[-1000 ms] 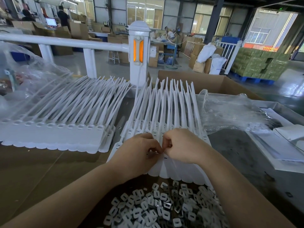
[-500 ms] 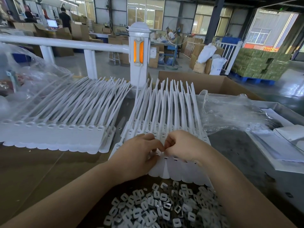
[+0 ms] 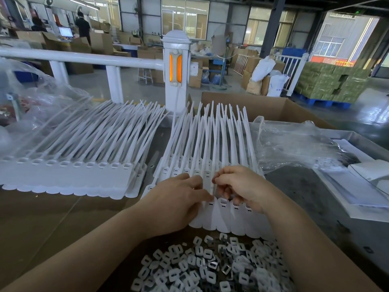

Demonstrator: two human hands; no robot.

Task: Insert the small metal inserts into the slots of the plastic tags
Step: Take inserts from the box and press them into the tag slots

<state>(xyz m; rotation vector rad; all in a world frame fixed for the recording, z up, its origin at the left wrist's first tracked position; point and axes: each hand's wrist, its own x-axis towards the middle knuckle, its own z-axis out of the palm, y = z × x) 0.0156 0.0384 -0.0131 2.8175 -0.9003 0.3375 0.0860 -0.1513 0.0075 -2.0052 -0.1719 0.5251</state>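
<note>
Right hand (image 3: 237, 186) shifted rightward, tags (image 3: 223, 220) beneath both hands, inserts (image 3: 210, 268) nearer.

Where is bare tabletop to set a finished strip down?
Bare brown tabletop lies in front of the left stack of tags. Crowded: the insert pile near the camera, and the plastic bag to the right.

We can read no text, no label, brand or number here, the far sacks (image 3: 275, 85) carry a bluish print, too small and blurred for us to read
</note>
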